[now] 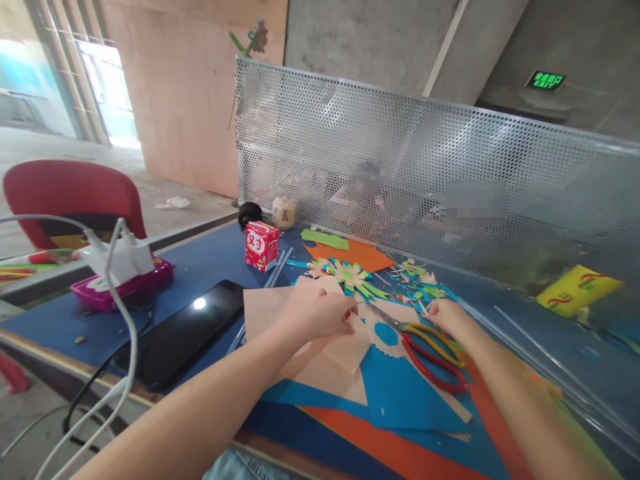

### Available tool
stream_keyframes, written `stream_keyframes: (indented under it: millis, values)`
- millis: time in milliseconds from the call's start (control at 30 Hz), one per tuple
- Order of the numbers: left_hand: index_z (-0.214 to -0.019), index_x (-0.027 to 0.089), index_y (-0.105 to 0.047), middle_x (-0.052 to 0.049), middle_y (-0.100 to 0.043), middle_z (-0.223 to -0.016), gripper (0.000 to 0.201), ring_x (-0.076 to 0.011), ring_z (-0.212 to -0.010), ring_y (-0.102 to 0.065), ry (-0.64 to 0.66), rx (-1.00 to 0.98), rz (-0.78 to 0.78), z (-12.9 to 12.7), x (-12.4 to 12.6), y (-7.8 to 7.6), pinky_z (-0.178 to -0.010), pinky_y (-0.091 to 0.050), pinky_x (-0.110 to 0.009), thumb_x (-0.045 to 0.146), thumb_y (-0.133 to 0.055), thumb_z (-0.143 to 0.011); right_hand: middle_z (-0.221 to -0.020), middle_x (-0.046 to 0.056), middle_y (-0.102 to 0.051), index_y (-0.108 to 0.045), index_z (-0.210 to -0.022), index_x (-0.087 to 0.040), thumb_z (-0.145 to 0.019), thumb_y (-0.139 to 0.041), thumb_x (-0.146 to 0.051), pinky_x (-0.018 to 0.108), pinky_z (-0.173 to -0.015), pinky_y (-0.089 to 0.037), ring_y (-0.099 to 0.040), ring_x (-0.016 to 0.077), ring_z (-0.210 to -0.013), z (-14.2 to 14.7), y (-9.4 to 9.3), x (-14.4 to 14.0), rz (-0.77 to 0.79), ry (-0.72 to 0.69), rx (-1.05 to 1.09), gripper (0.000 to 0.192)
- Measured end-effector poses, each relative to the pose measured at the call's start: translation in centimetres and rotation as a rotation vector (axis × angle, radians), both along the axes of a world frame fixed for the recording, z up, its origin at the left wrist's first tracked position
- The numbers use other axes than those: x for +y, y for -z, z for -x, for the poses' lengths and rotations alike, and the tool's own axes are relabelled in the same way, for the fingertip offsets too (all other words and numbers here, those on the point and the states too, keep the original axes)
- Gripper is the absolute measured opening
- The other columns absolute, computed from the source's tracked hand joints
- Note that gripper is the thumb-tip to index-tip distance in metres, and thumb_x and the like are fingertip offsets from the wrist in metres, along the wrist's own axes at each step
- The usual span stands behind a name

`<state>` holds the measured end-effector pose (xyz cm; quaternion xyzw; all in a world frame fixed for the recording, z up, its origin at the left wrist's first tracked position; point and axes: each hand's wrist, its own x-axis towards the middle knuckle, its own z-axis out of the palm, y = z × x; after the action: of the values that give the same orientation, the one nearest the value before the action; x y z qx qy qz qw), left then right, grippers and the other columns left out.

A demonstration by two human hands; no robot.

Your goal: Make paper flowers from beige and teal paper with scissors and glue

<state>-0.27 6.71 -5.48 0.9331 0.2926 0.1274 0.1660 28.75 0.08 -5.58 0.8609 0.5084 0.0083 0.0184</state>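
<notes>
Hands (320, 313) two, scissors (425, 347) one, red carton (261, 245) one

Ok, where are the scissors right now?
In the head view, the scissors lie on the paper right of centre, just beside the right hand, with the left hand further left.

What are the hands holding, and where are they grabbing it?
The left hand pinches a peach paper piece at its top edge. The right hand holds nothing clearly; it rests beside the scissors.

Craft workshop: bare concrete walls, perforated metal divider (440, 173), paper-strewn worktable (210, 257).
</notes>
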Motion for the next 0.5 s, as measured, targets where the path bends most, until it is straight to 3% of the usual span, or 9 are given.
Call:
stream_keyframes:
  millis: [100, 200, 333, 400, 500]
  values:
    - [-0.088, 0.028, -0.065, 0.003, -0.066, -0.074, 0.023, -0.0167, -0.070, -0.058, -0.002, -0.005, 0.006, 0.0, -0.4, -0.3, -0.082, -0.036, -0.032, 0.030, -0.061, -0.065, -0.100, 0.004, -0.062, -0.060, -0.101, -0.017, -0.088, -0.054, -0.033, 0.033, -0.073, -0.051, -0.061, 0.0153, -0.083, -0.5, -0.3, 0.3, 0.059, 0.013, -0.008, 0.022]
    - [-0.085, 0.029, -0.065, 0.001, -0.066, -0.074, 0.020, -0.0193, -0.076, -0.058, -0.027, -0.019, 0.004, 0.2, -0.4, -0.7, -0.081, -0.036, -0.032, 0.032, -0.062, -0.065, -0.097, 0.005, -0.064, -0.061, -0.096, -0.016, -0.088, -0.052, -0.031, 0.034, -0.077, -0.049, -0.061, 0.0165, -0.087, -0.9, -1.0, 0.6, 0.014, 0.032, -0.046, 0.019]
    - [-0.080, 0.029, -0.065, -0.002, -0.066, -0.079, 0.017, -0.0241, -0.091, -0.056, -0.123, -0.102, -0.015, 0.5, 0.0, -1.2, -0.078, -0.037, -0.031, 0.040, -0.062, -0.067, -0.102, 0.022, -0.062, -0.054, -0.114, -0.003, -0.090, -0.034, -0.015, 0.035, -0.082, -0.043, -0.059, 0.0267, -0.100, -0.4, -2.5, 1.1, -0.141, 0.084, -0.110, 0.034]
    - [-0.083, 0.027, -0.064, -0.003, -0.066, -0.083, 0.020, -0.0247, -0.093, -0.056, -0.165, -0.146, -0.001, 0.6, 0.2, -1.3, -0.078, -0.037, -0.031, 0.041, -0.060, -0.070, -0.112, 0.024, -0.057, -0.044, -0.125, 0.000, -0.087, -0.037, -0.015, 0.034, -0.086, -0.041, -0.056, 0.0280, -0.106, 0.4, -2.9, 0.8, -0.184, 0.024, -0.105, 0.042]
    - [-0.095, 0.025, -0.060, -0.005, -0.065, -0.090, 0.024, -0.0247, -0.094, -0.056, -0.211, -0.178, 0.035, 0.6, 0.6, -1.1, -0.077, -0.039, -0.031, 0.037, -0.053, -0.076, -0.114, 0.016, -0.057, -0.055, -0.114, -0.011, -0.079, -0.051, -0.020, 0.029, -0.088, -0.039, -0.056, 0.0245, -0.105, 2.1, -2.7, -0.7, -0.154, -0.138, -0.043, 0.037]
